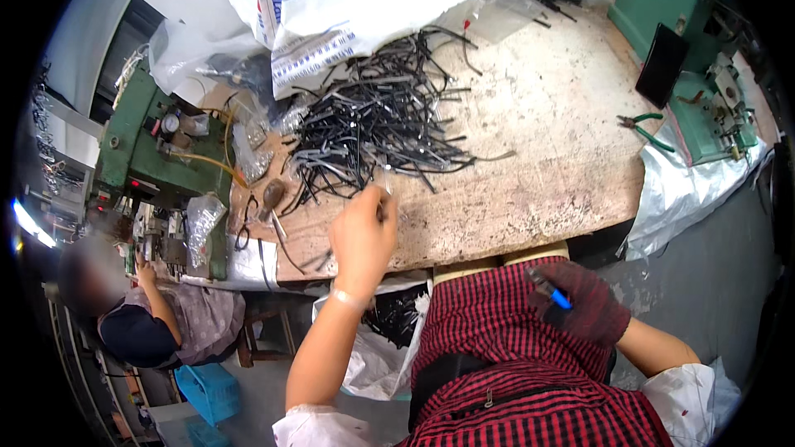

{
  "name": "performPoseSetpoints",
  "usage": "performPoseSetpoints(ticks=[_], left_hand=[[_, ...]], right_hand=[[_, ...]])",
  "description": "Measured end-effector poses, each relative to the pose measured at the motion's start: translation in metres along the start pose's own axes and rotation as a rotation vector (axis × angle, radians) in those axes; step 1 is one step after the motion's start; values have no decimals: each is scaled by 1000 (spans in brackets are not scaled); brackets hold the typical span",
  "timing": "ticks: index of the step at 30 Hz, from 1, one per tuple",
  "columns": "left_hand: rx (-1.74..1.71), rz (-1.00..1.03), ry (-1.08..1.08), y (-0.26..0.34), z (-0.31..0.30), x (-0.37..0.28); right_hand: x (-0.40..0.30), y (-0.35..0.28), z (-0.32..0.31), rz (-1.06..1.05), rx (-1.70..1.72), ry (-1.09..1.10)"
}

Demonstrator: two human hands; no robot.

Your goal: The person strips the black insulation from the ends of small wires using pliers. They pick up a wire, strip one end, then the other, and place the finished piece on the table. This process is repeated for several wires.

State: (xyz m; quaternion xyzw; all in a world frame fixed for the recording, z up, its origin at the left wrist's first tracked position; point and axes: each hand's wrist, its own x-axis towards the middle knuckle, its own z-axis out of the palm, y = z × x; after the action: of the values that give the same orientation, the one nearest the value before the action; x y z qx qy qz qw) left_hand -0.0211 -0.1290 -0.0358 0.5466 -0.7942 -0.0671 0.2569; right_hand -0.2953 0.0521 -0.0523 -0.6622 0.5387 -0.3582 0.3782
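Observation:
A heap of short black cables (379,118) lies on the worn wooden worktable (546,136), some with shiny ends. My bare left hand (363,236) is at the heap's near edge, fingers curled together. Whether a piece is pinched in them is hidden. In front of my red-and-black checked apron (484,310), my right hand (581,304) wears a dark knitted glove. It is closed around a small hand tool with a blue handle (560,299); its metal end points up and to the left, and the glove covers the rest.
Green machines (133,143) flank the table, with another person (168,323) seated at the left one. Scissors (245,223) lie at left, green-handled cutters (646,130) and a phone-like dark slab (662,65) at right. A printed white bag (348,6) overhangs the heap; an open sack (379,366) stands below.

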Motion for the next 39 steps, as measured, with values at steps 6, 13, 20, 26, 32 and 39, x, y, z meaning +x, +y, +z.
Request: performPoseSetpoints(ticks=[6,13,20,26,32,39], left_hand=[[121,-98,124,-30,68,36],[-410,-240,-301,12,31,23],[-1475,-753,-392,39,-14,-46],[-1617,-616,-561,84,-44,-80],[-1582,-590,-614,90,-56,-86],[-1494,-607,-708,87,-70,-76]], right_hand=[[6,-14,1,-16,5,-138],[-18,31,6,543,1177,-103],[-5,27,25,717,1473,-115],[32,-64,-24,-113,-295,-120],[32,-79,-29,-142,-567,-38],[37,-92,-34,-181,-609,71]])
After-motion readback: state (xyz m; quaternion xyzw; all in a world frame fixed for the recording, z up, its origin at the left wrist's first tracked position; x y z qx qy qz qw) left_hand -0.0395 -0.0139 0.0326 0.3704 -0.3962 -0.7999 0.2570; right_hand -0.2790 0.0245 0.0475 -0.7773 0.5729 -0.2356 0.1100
